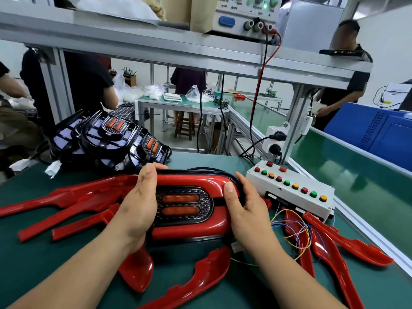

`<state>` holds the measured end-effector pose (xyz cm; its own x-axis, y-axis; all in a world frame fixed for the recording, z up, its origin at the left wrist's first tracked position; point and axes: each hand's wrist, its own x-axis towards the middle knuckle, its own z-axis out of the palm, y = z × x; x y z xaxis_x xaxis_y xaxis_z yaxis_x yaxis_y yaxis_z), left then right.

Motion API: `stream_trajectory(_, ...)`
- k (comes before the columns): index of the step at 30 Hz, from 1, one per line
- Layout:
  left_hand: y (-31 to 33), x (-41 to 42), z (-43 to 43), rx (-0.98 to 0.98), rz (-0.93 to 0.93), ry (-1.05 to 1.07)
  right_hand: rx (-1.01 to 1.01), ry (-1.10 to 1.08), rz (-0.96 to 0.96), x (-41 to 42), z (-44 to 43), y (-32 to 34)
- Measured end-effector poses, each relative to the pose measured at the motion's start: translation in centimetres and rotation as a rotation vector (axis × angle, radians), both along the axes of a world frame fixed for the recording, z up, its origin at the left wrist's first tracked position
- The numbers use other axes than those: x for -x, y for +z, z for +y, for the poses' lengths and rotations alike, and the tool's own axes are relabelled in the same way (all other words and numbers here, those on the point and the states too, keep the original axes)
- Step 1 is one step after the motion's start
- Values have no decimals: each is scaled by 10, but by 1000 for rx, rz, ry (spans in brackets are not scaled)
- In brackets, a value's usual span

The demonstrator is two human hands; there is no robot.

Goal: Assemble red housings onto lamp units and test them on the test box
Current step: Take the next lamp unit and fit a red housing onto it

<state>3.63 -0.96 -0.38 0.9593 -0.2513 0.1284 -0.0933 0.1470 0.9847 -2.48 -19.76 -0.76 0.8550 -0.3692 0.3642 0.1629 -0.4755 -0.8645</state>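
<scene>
A lamp unit with two orange lenses lies on the green bench in front of me, with a red housing seated around it. My left hand grips the left side of the lamp, fingers curled over its far edge. My right hand grips the right end, thumb pressing on the red housing. To the right stands the white test box with red, green and orange buttons. Loose coloured wires run from it toward the lamp.
Several loose red housings lie around: left, front and right. A pile of bare black lamp units sits at the back left. A power supply stands on the shelf above. A green conveyor runs on the right. People work behind.
</scene>
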Motion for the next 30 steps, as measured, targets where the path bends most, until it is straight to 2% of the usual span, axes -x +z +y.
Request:
stream_trajectory(4, 5, 4, 0, 75, 75, -32, -29, 12, 10, 1, 0, 1)
stream_trajectory(8, 3, 3, 1, -13, 1, -11, -27, 124, -18, 5, 0, 2)
stream_trajectory(11, 3, 5, 2, -56, -75, -20, 24, 115, -62, 5, 0, 1)
stream_trajectory(17, 3, 6, 0, -47, -122, 9, -46, 125, -102, 5, 3, 2)
stream_trajectory(22, -3, 4, -4, -98, -153, 30, 135, 74, -118, 0, -2, 5)
stream_trajectory(25, -3, 5, -7, -113, -125, 54, 197, 115, -112, 1, -7, 7)
stream_trajectory(30, -3, 3, -6, -104, -87, 92, 189, 138, -90, 0, -12, 4)
